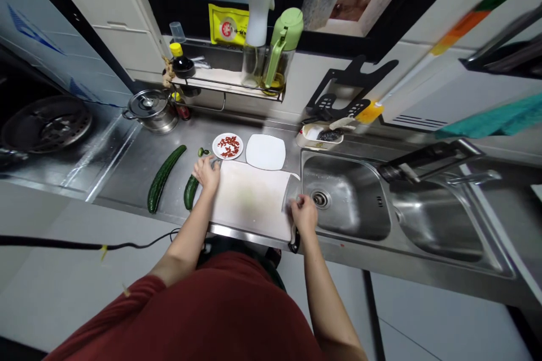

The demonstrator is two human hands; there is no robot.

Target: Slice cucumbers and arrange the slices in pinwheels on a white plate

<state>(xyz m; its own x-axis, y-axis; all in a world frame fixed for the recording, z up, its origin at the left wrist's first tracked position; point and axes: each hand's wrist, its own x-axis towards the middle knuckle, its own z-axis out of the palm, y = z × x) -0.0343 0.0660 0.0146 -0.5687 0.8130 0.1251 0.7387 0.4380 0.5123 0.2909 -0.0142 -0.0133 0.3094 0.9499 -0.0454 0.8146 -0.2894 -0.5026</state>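
Observation:
A white cutting board (pixel 249 197) lies on the steel counter in front of me. My left hand (pixel 206 175) has its fingers closed around the board's far left corner. Beneath that wrist, partly covered, lies a cucumber (pixel 190 192); a second, longer cucumber (pixel 165 179) rests further left. My right hand (pixel 305 214) is curled at the board's right edge, fingertips bent inward. Beside those fingers a cleaver (pixel 290 192) lies flat on the board, its black handle toward me and partly hidden by the hand. A faint greenish wet patch marks the board's middle.
Behind the board stand a plate of chopped red pieces (pixel 228 146) and a white square plate (pixel 265 152). Small cucumber ends (pixel 203 152) lie nearby. A double sink (pixel 347 197) is at right, a lidded pot (pixel 152 110) at back left. Bottles fill a wall shelf (pixel 228 84).

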